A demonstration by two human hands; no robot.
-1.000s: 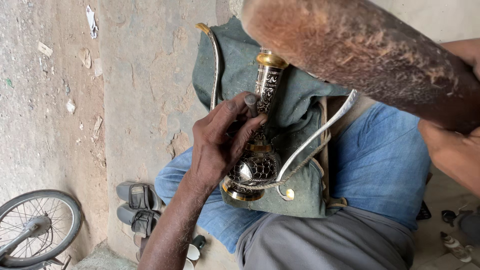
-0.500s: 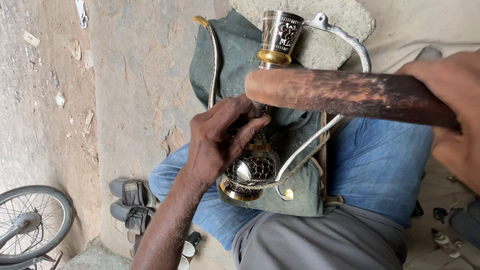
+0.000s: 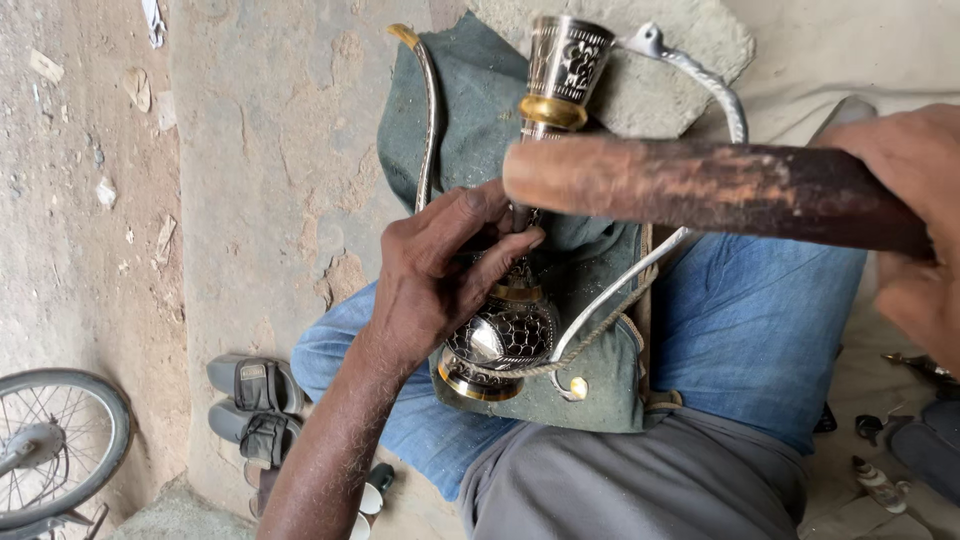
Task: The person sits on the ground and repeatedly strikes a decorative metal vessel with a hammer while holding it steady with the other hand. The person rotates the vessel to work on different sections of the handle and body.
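An engraved metal vessel (image 3: 505, 335) with a brass-ringed neck and a patterned cup top (image 3: 568, 58) lies along a green cloth (image 3: 470, 120) on my lap. My left hand (image 3: 440, 275) grips the vessel's narrow middle, with a small tool between the fingers. My right hand (image 3: 915, 215) is closed on a thick brown wooden stick (image 3: 700, 185), held level just above the vessel's neck. A curved silver handle (image 3: 700, 80) and a thin brass-tipped rod (image 3: 430, 120) lie beside the vessel.
A flat stone (image 3: 640, 75) sits under the vessel's top end. Grey sandals (image 3: 250, 400) rest on the ground at lower left, near a bicycle wheel (image 3: 55, 445). Small cups (image 3: 370, 500) and metal bits (image 3: 880, 480) lie close to my legs.
The wooden stick has swung down from high and tilted to level over the vessel's neck. My left hand has kept its grip on the vessel.
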